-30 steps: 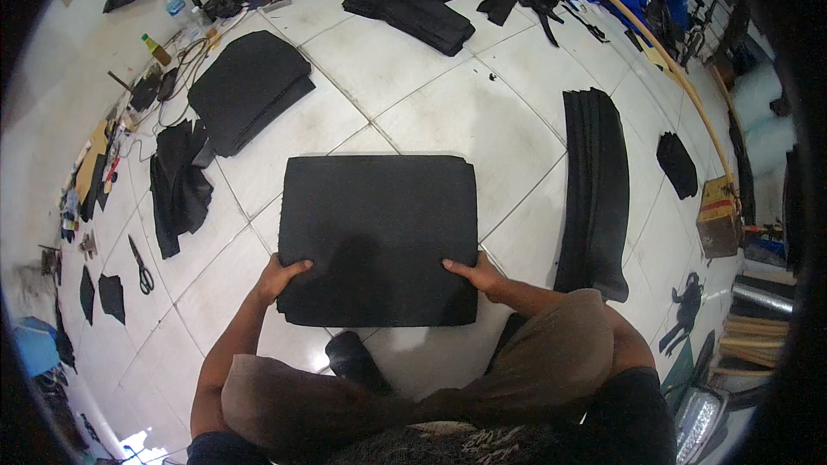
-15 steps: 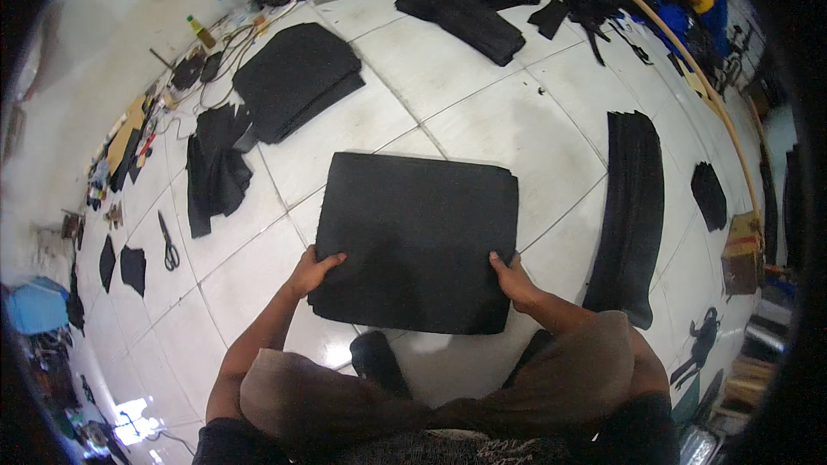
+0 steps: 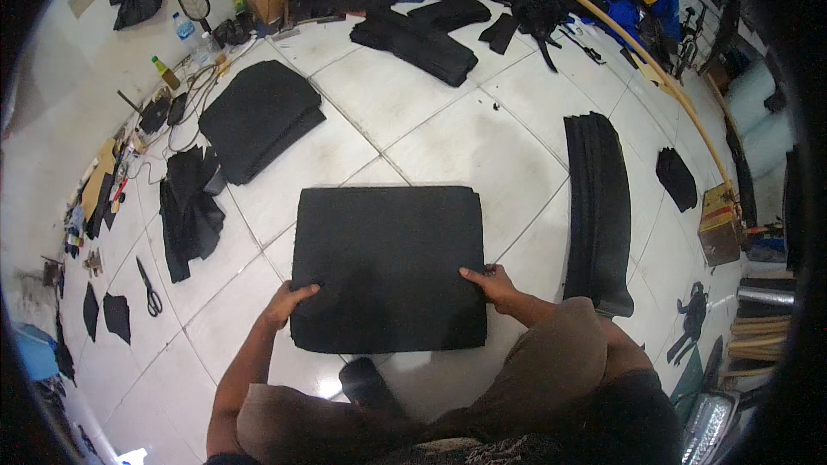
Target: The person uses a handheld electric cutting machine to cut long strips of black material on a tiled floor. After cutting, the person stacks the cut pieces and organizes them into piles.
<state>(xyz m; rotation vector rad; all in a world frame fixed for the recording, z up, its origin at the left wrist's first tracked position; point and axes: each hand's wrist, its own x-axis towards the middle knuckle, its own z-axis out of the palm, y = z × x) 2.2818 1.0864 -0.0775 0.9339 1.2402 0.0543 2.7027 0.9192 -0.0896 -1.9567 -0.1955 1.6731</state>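
A squared stack of black fabric pieces is in front of my knees, just above or on the tiled floor; which of the two I cannot tell. My left hand clasps its left edge near the lower corner, thumb lying on top and fingers beneath or behind the side. On the opposite edge, my right hand grips the same stack, its thumb tip on the upper face and the other fingers curled at the side. The layers' edges look nearly even, with slight steps at the upper right corner.
Another pile of black fabric lies far left, with crumpled black pieces below it. Scissors rest on the left. Long black strips are stacked at right. More black bundles lie at the back, near a bent cane pole.
The view has shifted, so floor things sit further left. The fabric stack has turned from slightly tilted to nearly level, with both hands still on its sides.
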